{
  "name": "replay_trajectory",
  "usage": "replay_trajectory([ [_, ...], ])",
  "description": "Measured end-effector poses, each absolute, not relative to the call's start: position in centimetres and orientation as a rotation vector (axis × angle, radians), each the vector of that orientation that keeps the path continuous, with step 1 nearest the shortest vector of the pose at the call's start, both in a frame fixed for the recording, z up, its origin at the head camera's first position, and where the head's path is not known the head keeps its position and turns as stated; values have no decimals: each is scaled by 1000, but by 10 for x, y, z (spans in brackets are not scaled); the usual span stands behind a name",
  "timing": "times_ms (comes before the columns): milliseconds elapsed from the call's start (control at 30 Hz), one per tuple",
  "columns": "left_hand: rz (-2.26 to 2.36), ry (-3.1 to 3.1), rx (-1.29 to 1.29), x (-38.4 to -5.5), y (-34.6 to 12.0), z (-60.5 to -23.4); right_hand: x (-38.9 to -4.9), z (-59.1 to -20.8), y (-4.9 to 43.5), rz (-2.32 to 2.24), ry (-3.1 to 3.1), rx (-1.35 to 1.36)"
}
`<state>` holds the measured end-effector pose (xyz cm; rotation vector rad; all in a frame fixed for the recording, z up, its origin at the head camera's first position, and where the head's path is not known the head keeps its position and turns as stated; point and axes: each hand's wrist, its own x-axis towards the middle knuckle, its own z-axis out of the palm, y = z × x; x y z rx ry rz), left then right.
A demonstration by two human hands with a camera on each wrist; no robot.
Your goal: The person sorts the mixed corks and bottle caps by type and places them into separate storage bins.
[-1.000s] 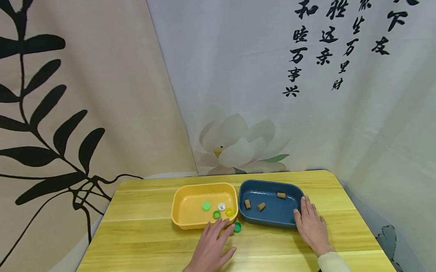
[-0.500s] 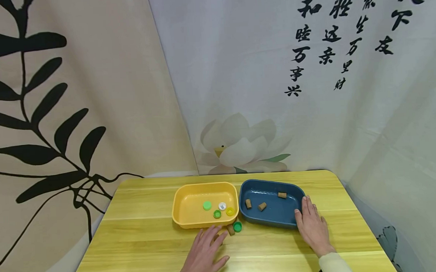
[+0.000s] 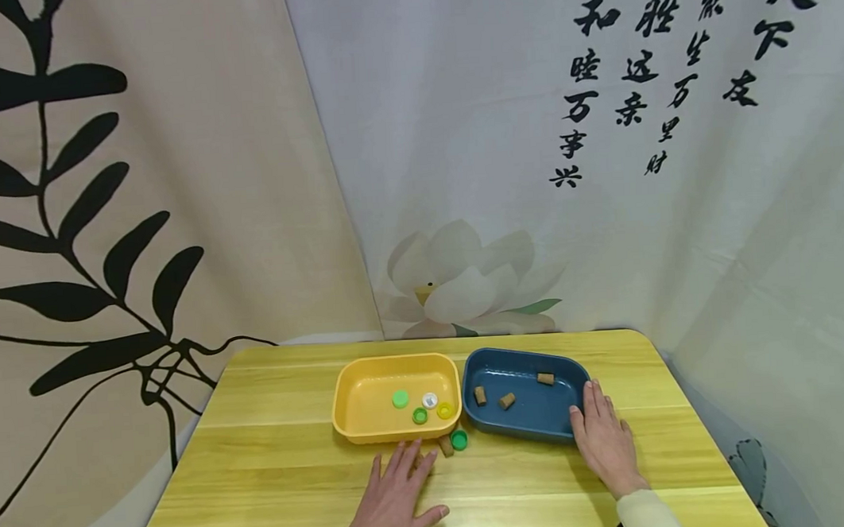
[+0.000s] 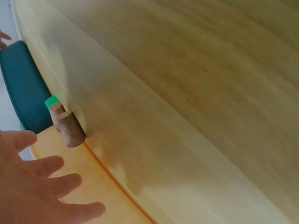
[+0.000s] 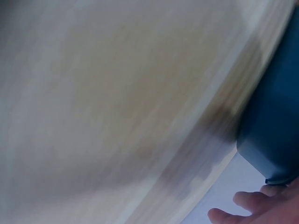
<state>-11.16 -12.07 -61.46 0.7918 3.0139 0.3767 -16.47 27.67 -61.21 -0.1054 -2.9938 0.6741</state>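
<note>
My left hand (image 3: 394,492) hovers in front of the yellow tray (image 3: 359,434), fingers spread and nothing in them. Just right of its fingertips, a cork (image 3: 446,447) and a green bottle cap (image 3: 459,440) lie by the tray's front right corner. The left wrist view shows a second cork (image 4: 55,113) behind the nearer cork (image 4: 72,130), beside the green cap (image 4: 51,101). With straight fingers, my right hand (image 3: 607,449) rests against the right end of the blue tray (image 3: 527,427). Part of that hand (image 5: 264,205) shows at the tray's end in the right wrist view.
Several caps, among them a light green cap (image 3: 400,398), a white cap (image 3: 430,401) and a yellow cap (image 3: 446,410), lie inside the yellow tray. The blue tray holds three corks, one cork (image 3: 546,379) near its back. Both trays stand side by side on the wooden table (image 3: 275,462).
My left hand has drawn back to the left and toward me, its fingers spreading. The cork by the green cap, mostly covered before, now shows. My right hand stays at the blue tray.
</note>
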Motion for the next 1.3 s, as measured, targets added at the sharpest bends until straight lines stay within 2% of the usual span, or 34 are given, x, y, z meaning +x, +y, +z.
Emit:
replay_trajectory([
  [200, 339, 3025, 734, -112, -119, -618, -165, -612, 276, 669, -2980, -104],
  [667, 135, 3251, 874, -123, -114, -624, -165, -614, 277, 673, -3016, -118],
  [1300, 215, 3291, 909, -120, -112, -623, -164, -613, 277, 662, -3006, -112],
])
